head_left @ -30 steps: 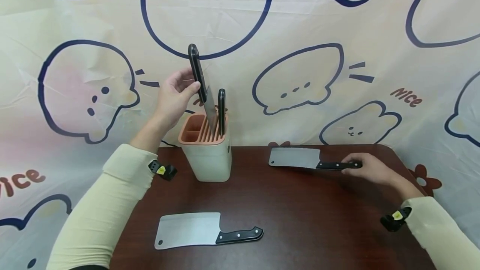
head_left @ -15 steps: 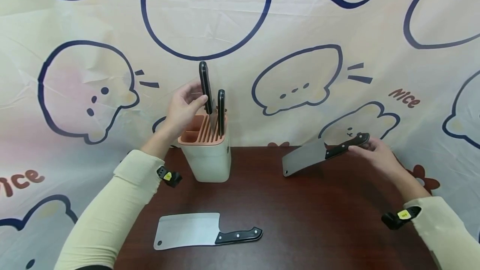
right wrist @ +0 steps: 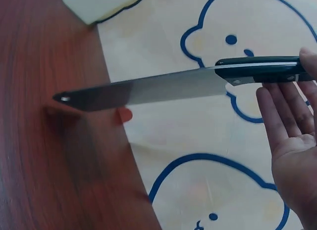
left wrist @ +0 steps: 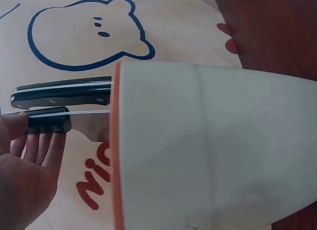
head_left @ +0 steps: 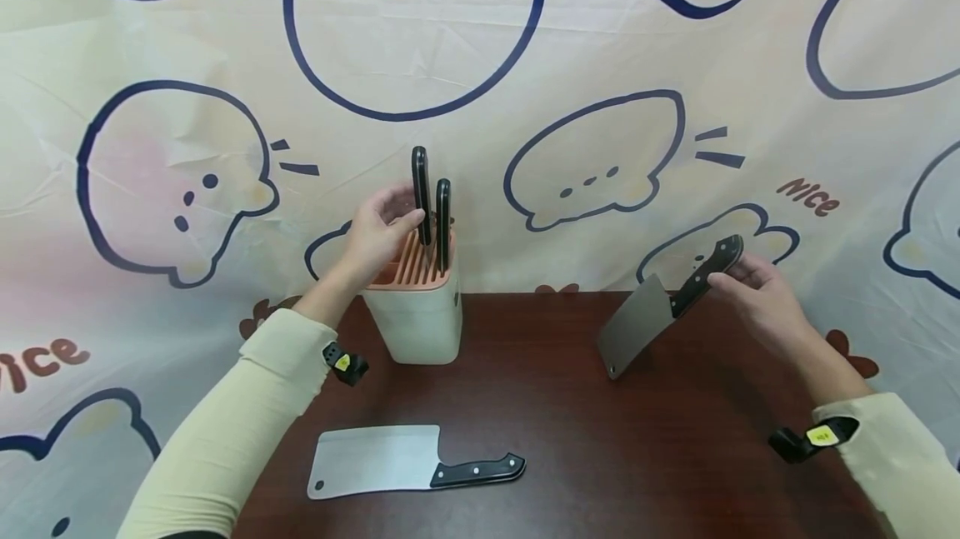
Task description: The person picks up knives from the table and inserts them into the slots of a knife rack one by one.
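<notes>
My left hand point(head_left: 381, 231) pinches the black handle of a kitchen knife point(head_left: 421, 189) between thumb and fingers. In the left wrist view, most of that knife's blade point(left wrist: 91, 126) is hidden inside the cream knife block point(head_left: 416, 326), which has an orange slotted top. A second black-handled knife point(head_left: 443, 218) stands upright in a slot beside it. On the right, my right hand point(head_left: 765, 306) grips the handle of a cleaver point(head_left: 637, 326), held tilted with its blade pointing down and left, its tip low over the table. The right wrist view shows this cleaver's blade point(right wrist: 158, 91) nearly edge-on.
Another cleaver point(head_left: 378, 460) lies flat near the front of the dark red-brown table point(head_left: 570, 456), its handle towards the right. Behind the table hangs a pale cloth point(head_left: 585, 47) with cartoon outlines. The block stands at the table's back left.
My left hand has lowered the knife deeper into the block's slot, and it stands straighter. My right hand has lifted the cleaver's handle off the table and tilted it steeply.
</notes>
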The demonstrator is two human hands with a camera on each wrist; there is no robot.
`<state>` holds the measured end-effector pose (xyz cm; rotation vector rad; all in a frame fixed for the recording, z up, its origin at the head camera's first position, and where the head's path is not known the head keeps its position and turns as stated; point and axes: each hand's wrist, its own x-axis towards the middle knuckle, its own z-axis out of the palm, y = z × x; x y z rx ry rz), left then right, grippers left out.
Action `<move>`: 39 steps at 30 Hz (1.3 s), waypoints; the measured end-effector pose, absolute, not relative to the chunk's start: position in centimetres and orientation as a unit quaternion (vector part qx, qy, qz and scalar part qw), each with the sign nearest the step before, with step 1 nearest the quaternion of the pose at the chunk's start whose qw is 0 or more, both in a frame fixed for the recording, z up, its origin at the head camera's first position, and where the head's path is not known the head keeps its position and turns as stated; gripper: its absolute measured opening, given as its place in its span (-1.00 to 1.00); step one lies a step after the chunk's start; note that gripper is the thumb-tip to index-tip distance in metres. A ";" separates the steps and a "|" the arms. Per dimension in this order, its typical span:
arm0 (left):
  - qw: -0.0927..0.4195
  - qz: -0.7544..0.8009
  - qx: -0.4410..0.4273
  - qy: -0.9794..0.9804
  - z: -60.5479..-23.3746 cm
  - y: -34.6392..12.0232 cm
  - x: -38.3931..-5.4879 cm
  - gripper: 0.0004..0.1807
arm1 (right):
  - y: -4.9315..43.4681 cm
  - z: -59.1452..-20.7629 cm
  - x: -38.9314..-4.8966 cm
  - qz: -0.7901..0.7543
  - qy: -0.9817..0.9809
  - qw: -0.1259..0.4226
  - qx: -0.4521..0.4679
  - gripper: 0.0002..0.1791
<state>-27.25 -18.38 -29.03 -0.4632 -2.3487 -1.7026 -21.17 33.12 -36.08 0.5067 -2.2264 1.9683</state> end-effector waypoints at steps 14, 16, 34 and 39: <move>0.088 -0.583 -0.150 -0.794 -30.9 -18.4 -27.4 -0.57 | 31.4 -33.2 -20.0 0.730 -0.621 0.058 0.279 -0.62; 0.084 -0.584 -0.149 -0.794 -31.1 -18.4 -27.5 -0.55 | 31.2 -32.8 -19.9 0.730 -0.615 0.057 0.292 -0.62; 0.056 -0.584 -0.135 -0.798 -31.9 -18.6 -27.4 -0.55 | 28.6 -30.5 -16.9 0.646 -0.710 0.073 0.270 -0.61; 0.056 -0.578 -0.131 -0.803 -31.9 -18.5 -27.4 -0.53 | 28.1 -30.1 -16.3 0.624 -0.731 0.081 0.264 -0.61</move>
